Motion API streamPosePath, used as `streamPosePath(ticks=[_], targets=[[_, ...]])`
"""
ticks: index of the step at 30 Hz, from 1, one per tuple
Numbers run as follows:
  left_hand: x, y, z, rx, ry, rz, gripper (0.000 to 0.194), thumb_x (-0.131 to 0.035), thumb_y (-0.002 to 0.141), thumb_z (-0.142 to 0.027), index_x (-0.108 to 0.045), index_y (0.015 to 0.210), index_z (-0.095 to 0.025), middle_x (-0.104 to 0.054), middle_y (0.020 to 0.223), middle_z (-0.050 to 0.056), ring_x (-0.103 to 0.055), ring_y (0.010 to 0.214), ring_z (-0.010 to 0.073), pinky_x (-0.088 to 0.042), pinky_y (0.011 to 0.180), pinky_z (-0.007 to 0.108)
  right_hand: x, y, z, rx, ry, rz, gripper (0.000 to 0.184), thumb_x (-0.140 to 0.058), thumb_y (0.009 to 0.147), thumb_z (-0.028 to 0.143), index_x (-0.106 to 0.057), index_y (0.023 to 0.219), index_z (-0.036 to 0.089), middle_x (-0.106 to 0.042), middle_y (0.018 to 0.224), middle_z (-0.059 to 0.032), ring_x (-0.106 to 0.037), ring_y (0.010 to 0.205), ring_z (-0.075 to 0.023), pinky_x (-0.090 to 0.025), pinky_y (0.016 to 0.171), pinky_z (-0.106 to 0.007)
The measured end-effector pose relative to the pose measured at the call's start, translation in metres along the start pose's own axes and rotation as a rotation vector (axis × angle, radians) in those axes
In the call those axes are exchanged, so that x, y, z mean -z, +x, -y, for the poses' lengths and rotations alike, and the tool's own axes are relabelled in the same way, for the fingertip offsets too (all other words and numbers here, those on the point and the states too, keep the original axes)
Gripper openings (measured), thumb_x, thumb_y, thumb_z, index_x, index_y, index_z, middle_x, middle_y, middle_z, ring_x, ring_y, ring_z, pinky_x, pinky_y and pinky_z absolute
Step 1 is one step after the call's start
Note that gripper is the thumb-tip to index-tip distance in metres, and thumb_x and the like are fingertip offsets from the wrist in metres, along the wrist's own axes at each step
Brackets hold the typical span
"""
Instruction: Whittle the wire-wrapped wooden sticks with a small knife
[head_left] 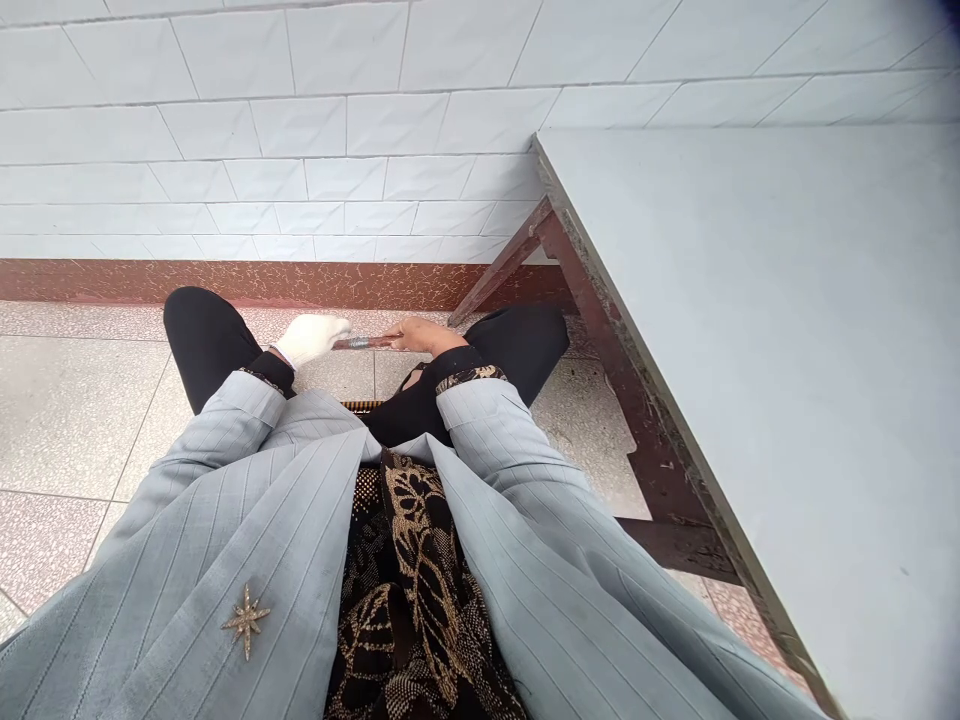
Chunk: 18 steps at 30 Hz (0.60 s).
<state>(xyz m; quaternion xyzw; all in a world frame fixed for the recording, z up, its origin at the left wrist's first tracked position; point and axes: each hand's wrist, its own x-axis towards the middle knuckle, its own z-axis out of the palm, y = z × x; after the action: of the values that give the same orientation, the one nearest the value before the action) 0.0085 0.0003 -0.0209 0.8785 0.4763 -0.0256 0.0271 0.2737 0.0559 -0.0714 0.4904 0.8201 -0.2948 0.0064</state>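
Observation:
My left hand [313,337] wears a white glove and is closed around one end of a thin brownish rod-like tool [361,343] with a silvery band. My bare right hand [420,335] is closed on the tool's other end. Both hands are held out low in front of me, between my knees in black trousers [202,340], above the tiled floor. I wear a light grey striped jacket [300,540] with a gold star brooch. What the tool is exactly cannot be made out.
A grey-topped table [750,330] with a worn reddish-brown frame and legs [600,310] stands close on my right. A white tiled wall [300,130] with a brown marbled skirting [225,282] faces me. Speckled floor tiles [67,400] spread to the left.

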Motion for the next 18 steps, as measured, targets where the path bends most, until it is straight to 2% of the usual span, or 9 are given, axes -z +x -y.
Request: streamPosePath(ticks=[2,5,7,9,12,13,15,18], targets=[[0.01,0.002,0.007,0.032,-0.095,-0.039,0.033,-0.044,0.103,-0.031,-0.073,0.117,-0.021,-0.076,0.112,0.008,-0.07,0.099,0.0236,-0.044,0.077,0.03,0.004,-0.004,0.003,0.02,0.114,0.169,0.039,-0.072,0.083,0.025,-0.08,0.121,0.024,-0.074,0.082,-0.0027,-0.059,0.073,-0.0162,-0.042,0.071,-0.027],[0.018,0.005,0.019,0.089,-0.342,-0.133,0.028,-0.048,0.099,-0.027,-0.073,0.109,-0.019,-0.076,0.103,0.006,-0.068,0.092,0.0197,-0.045,0.079,0.028,0.011,-0.01,0.008,0.17,0.42,0.416,0.05,-0.076,0.079,0.034,-0.077,0.127,0.019,-0.07,0.076,-0.0008,-0.053,0.067,-0.0135,-0.042,0.068,-0.027],[0.016,0.005,0.023,0.132,-0.537,-0.178,0.025,-0.05,0.096,-0.024,-0.073,0.101,-0.016,-0.074,0.092,0.005,-0.064,0.081,0.0166,-0.045,0.076,0.027,0.014,-0.014,0.011,0.29,0.616,0.435,0.057,-0.08,0.076,0.04,-0.075,0.128,0.017,-0.068,0.076,0.0003,-0.052,0.066,-0.0121,-0.042,0.066,-0.026],[0.008,0.002,0.021,0.167,-0.745,-0.192,0.022,-0.051,0.093,-0.023,-0.071,0.095,-0.014,-0.069,0.08,0.004,-0.058,0.069,0.0139,-0.044,0.069,0.026,0.015,-0.016,0.012,0.354,0.784,0.25,0.06,-0.082,0.075,0.044,-0.074,0.129,0.018,-0.067,0.077,0.001,-0.05,0.065,-0.0106,-0.041,0.062,-0.025],[-0.009,-0.004,0.01,0.145,-1.019,-0.167,0.021,-0.049,0.094,-0.025,-0.066,0.09,-0.013,-0.056,0.065,-0.001,-0.047,0.058,0.0107,-0.041,0.062,0.025,0.015,-0.013,0.011,0.359,1.017,-0.198,0.062,-0.082,0.077,0.047,-0.071,0.131,0.018,-0.063,0.078,0.0013,-0.048,0.064,-0.0095,-0.038,0.057,-0.023],[-0.014,-0.005,0.007,0.126,-1.069,-0.15,0.021,-0.048,0.094,-0.025,-0.065,0.09,-0.013,-0.053,0.063,-0.002,-0.046,0.057,0.0102,-0.041,0.062,0.024,0.014,-0.011,0.011,0.34,1.073,-0.305,0.063,-0.083,0.077,0.046,-0.07,0.131,0.017,-0.062,0.077,0.0013,-0.048,0.064,-0.0095,-0.039,0.057,-0.023],[-0.021,-0.008,0.003,0.099,-1.09,-0.137,0.021,-0.047,0.094,-0.025,-0.064,0.088,-0.013,-0.05,0.061,-0.003,-0.045,0.056,0.01,-0.041,0.063,0.024,0.013,-0.005,0.01,0.265,1.122,-0.419,0.062,-0.084,0.078,0.039,-0.068,0.132,0.014,-0.059,0.073,0.002,-0.048,0.063,-0.0092,-0.041,0.058,-0.024],[-0.027,-0.009,0.006,0.096,-0.968,-0.164,0.024,-0.047,0.093,-0.027,-0.066,0.09,-0.013,-0.053,0.065,-0.002,-0.048,0.061,0.011,-0.044,0.068,0.026,0.01,0.002,0.009,0.072,1.06,-0.462,0.053,-0.075,0.083,0.021,-0.066,0.134,0.01,-0.056,0.068,0.004,-0.045,0.056,-0.0074,-0.04,0.055,-0.022]])
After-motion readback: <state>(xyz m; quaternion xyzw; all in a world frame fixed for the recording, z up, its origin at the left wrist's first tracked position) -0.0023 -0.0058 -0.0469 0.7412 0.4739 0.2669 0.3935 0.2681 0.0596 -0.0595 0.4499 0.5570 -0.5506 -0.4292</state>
